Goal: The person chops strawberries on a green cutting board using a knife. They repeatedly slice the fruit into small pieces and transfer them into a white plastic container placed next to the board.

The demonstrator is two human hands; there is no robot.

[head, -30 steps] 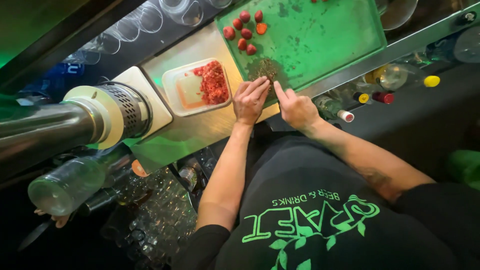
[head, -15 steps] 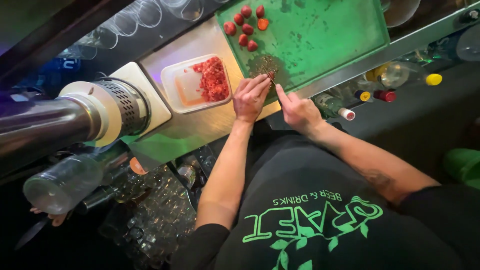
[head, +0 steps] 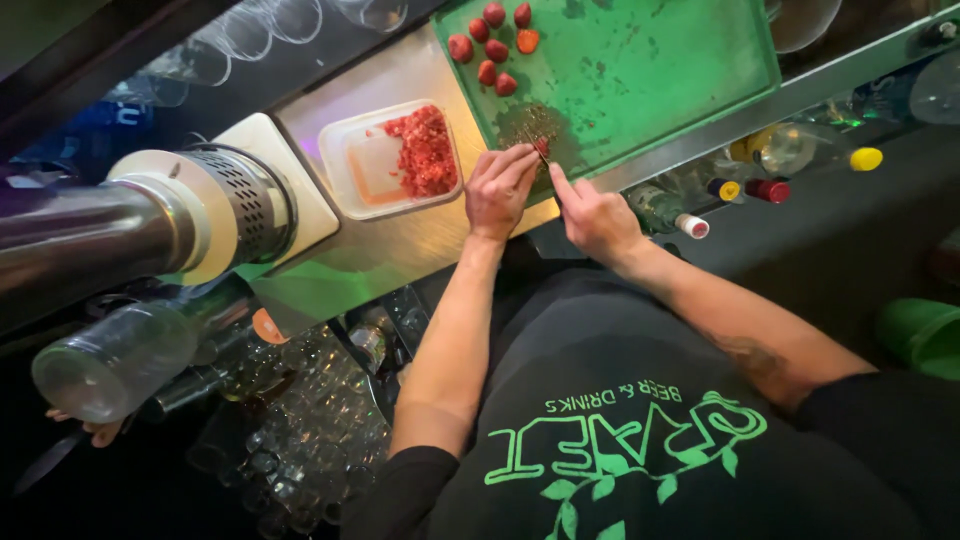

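Note:
A green cutting board (head: 650,70) lies on the steel counter (head: 390,250). Several whole strawberries (head: 490,45) sit at its far left corner, and a small heap of greenish trimmings (head: 525,122) lies near its front edge. My left hand (head: 498,190) presses its fingertips on a red strawberry piece (head: 542,149) there. My right hand (head: 592,218) is closed around a small knife, index finger stretched along it, with the thin blade (head: 540,150) at the piece. Left of the board is a clear plastic tub (head: 345,165) holding chopped strawberry (head: 425,150).
A large metal cylinder with a perforated collar (head: 200,210) lies on the counter at left. Bottles with coloured caps (head: 770,165) lie below the counter edge, and racks of glasses (head: 300,430) stand lower left. A green bucket (head: 925,335) is at right. Someone else's fingers (head: 95,432) show by a clear jar (head: 110,360).
Both hands stay together at the board's front edge with only slight finger movement. The view has shifted a little.

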